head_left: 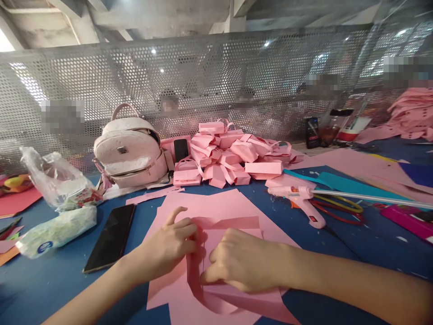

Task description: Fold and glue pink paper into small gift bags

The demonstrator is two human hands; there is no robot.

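Pink paper sheets lie overlapping on the blue table, and on them rests a partly folded pink paper piece with raised edges. My left hand is at its left edge, fingers curled onto the raised flap and the thumb or a finger sticking up. My right hand is closed over the middle of the piece, its fingertips pressed down near the left fold. A curved pink strip bends below both hands. What sits inside the curled fingers is hidden.
Behind stand a pink backpack and a heap of folded pink paper boxes. A black phone and plastic bags lie left. On the right are a pink glue gun, teal paper and a magenta object.
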